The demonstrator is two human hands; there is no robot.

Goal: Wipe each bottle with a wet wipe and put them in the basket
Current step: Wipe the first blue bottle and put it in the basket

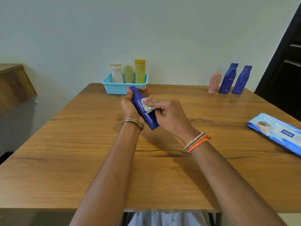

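My left hand (130, 106) grips a blue bottle (149, 119) held tilted above the middle of the wooden table (81, 152). My right hand (167, 114) presses a white wet wipe (146, 106) against the bottle's side, fingers curled over the wipe. The turquoise basket (114, 88) stands at the table's far edge, just behind the hands. In it stand a white bottle (117, 73), a pale green bottle (128, 74) and a yellow-green tube (140, 71). At the far right stand a pink bottle (214, 83) and two more blue bottles (228, 79) (241, 80).
A blue pack of wet wipes (276, 132) lies near the table's right edge. A wooden cabinet (13, 85) stands to the left, beyond the table. A dark door frame (283, 62) rises at the far right. A wall runs behind the table.
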